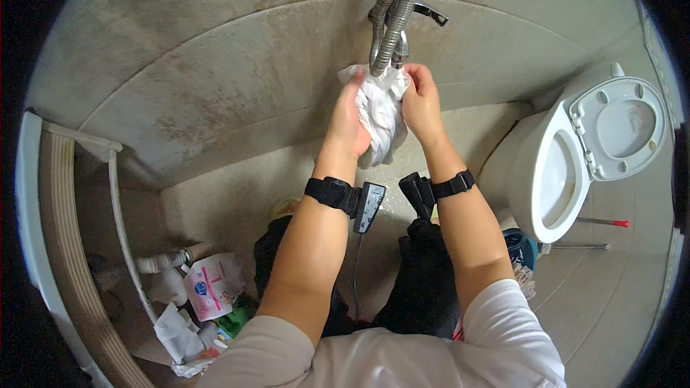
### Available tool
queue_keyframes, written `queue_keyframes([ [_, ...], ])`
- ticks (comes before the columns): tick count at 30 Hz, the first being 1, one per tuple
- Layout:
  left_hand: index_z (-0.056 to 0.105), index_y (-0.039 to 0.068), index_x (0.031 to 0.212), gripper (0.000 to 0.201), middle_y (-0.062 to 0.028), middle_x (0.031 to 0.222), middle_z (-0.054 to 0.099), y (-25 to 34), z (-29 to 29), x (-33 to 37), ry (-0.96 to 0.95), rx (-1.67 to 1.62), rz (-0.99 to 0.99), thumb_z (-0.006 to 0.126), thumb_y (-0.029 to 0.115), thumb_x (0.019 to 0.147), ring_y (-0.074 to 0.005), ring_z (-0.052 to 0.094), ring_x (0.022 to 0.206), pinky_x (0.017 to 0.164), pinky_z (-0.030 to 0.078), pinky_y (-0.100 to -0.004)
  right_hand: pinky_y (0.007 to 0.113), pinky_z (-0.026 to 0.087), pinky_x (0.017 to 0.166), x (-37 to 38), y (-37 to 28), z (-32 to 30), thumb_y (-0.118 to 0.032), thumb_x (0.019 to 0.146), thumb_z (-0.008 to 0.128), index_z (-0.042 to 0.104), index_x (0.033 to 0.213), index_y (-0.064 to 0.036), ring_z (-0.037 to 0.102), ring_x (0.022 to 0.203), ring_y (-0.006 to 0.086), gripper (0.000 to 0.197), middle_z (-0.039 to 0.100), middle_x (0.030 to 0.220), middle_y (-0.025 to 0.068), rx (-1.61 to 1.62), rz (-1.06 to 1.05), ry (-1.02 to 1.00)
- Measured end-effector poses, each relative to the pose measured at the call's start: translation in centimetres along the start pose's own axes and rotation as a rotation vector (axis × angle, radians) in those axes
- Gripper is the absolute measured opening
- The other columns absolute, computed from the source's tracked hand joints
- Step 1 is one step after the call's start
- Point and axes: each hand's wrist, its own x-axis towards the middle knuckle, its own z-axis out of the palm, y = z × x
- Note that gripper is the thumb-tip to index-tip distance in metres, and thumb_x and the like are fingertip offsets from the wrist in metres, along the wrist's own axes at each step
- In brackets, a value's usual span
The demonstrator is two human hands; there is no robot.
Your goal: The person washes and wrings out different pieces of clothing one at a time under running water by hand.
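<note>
A wet white cloth [379, 111] is bunched up between both my hands, just under a metal tap [402, 43] on the stained tiled wall. My left hand [350, 121] grips the cloth's left side with fingers curled around it. The cloth's upper right part is pinched by my right hand [420, 104]. Two ribbed metal shower hoses [394, 11] hang down in front of the tap and touch the top of the cloth. Each wrist carries a black strap with a small black device.
A white toilet [557, 172] with its lid up stands at the right, a red-tipped rod on the floor beside it. At lower left lie a pink-and-white packet [212, 286], crumpled paper and a white drain pipe [169, 262]. A curved ledge [61, 244] runs along the left.
</note>
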Motion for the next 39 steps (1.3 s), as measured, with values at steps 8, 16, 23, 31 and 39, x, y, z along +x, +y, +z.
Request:
queue_keyframes([
  [8,0.056,0.010,0.099,0.047,-0.0061,0.095,0.059,-1.4,-7.7,2.1,-0.287,-0.403,-0.147,0.049,0.055,0.088,-0.0220,0.059,0.086,0.079,0.048,-0.0367,0.042,0.048,0.070,-3.8,-6.6,5.3,-0.033,0.079,0.063,0.061,0.090,-0.0057,0.060,0.080,0.0364,0.029,0.060,0.085,0.0199,-0.553,-0.126,-0.123],
  [16,0.061,0.006,0.097,0.022,-0.0061,0.091,0.065,-2.9,-2.4,1.4,0.342,0.270,-0.107,0.054,0.025,0.089,-0.0177,0.062,0.082,0.076,0.051,-0.0326,0.038,0.046,0.068,2.0,4.7,0.2,-0.033,0.081,0.062,0.063,0.087,0.0025,0.061,0.078,0.0352,0.036,0.062,0.084,0.0252,-0.389,0.112,-0.083],
  [23,0.057,0.002,0.102,0.036,-0.0112,0.094,0.061,-1.3,-2.8,0.7,0.299,0.005,-0.142,0.057,0.035,0.087,-0.0219,0.061,0.085,0.076,0.050,-0.0359,0.033,0.045,0.082,-1.7,1.9,0.4,-0.023,0.083,0.062,0.059,0.098,0.0001,0.060,0.092,0.0254,0.027,0.061,0.103,0.0192,-0.008,0.131,-0.140],
  [31,0.056,0.011,0.103,0.028,-0.0061,0.094,0.062,-3.1,-3.9,0.9,0.283,-0.044,-0.025,0.046,0.035,0.093,-0.0195,0.061,0.086,0.074,0.049,-0.0352,0.038,0.047,0.073,-1.7,-4.3,4.1,-0.025,0.085,0.056,0.062,0.100,0.0014,0.061,0.077,0.0341,0.031,0.063,0.082,0.0204,-0.633,-0.032,-0.212],
  [39,0.061,0.007,0.098,0.021,-0.0070,0.093,0.066,-1.4,-2.8,0.4,0.253,0.084,-0.181,0.056,0.024,0.087,-0.0202,0.063,0.083,0.077,0.050,-0.0339,0.044,0.047,0.077,0.1,1.0,-0.1,-0.029,0.087,0.052,0.063,0.090,-0.0011,0.060,0.086,0.0417,0.030,0.063,0.090,0.0238,-0.538,0.122,-0.073],
])
